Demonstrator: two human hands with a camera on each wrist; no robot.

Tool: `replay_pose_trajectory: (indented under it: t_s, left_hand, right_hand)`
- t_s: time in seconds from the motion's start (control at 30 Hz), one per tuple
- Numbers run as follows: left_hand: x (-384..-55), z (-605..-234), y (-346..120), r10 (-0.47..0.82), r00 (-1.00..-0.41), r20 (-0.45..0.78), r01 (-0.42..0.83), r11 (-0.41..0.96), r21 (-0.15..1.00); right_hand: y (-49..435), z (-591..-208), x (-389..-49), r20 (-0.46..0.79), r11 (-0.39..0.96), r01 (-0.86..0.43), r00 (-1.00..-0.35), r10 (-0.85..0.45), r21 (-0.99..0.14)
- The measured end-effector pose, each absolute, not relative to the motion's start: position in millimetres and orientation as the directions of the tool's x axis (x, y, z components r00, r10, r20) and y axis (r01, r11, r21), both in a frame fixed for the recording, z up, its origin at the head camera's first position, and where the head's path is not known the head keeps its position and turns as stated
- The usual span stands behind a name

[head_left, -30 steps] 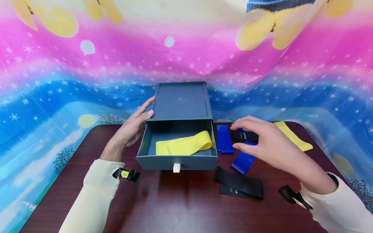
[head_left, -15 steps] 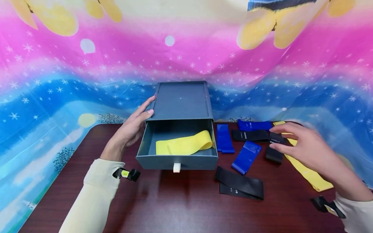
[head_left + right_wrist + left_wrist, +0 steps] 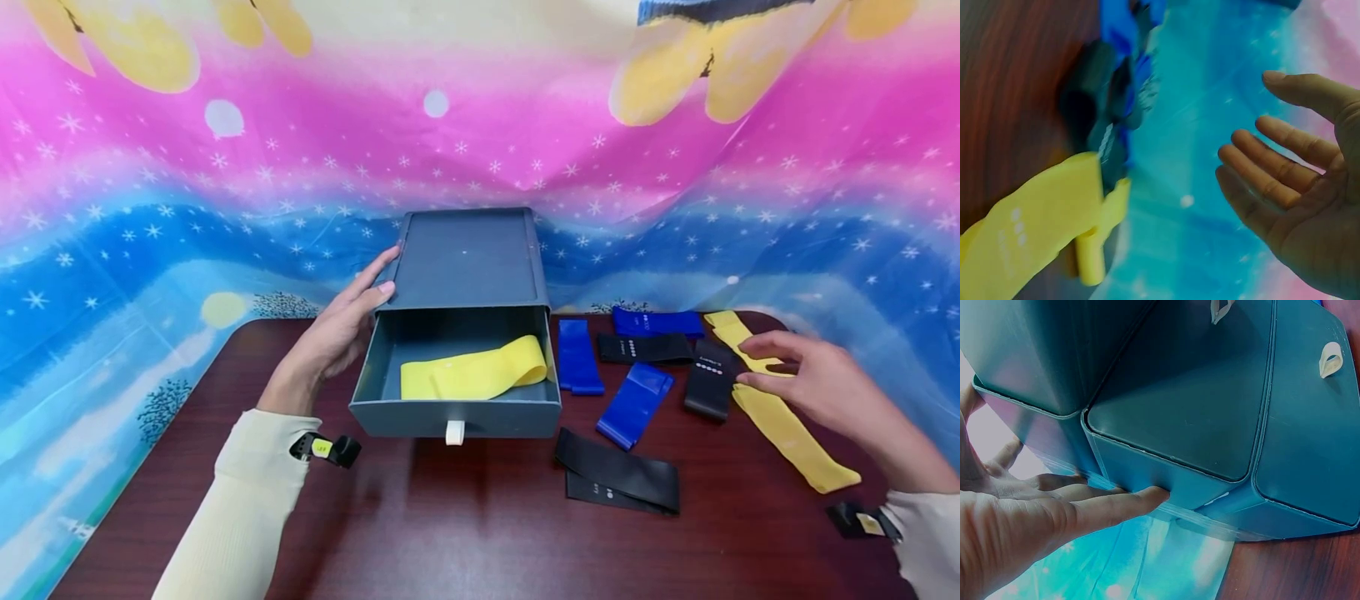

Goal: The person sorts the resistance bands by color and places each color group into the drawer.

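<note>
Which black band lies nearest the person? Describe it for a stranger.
On the table stands a grey drawer stack, top drawer open. Right of the drawer's front lies a folded black band. Unlike the other two black bands, it lies in front of all three blue ones.

Your drawer unit point(image 3: 467, 258) stands on the counter point(image 3: 420, 542), the cloth point(image 3: 480, 158) behind it, its drawer point(image 3: 405, 421) out toward you with one band point(image 3: 465, 375) inside. Your left hand point(image 3: 330, 333) is on its left side. Right of it lie more bands point(image 3: 635, 406), your right hand point(image 3: 821, 383) by the farthest band point(image 3: 792, 437), the front band point(image 3: 626, 471) off its front-right corner.
</note>
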State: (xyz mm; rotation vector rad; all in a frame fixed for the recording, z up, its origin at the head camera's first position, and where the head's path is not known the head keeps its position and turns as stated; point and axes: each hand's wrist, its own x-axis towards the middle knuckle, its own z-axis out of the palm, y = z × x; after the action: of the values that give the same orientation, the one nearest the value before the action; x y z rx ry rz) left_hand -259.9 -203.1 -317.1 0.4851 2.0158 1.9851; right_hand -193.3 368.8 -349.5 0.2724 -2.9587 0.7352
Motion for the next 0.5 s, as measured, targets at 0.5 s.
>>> replay_pose_trajectory:
  t_s: [0.5]
  left_hand:
    - [-261.4,-317.5,-203.8,0.416,-0.908,0.041,0.053,0.016,0.998]
  right_hand:
    - [412.9,-384.7,-227.9,-0.061,0.866,-0.197,-0.966,-0.252,-0.46]
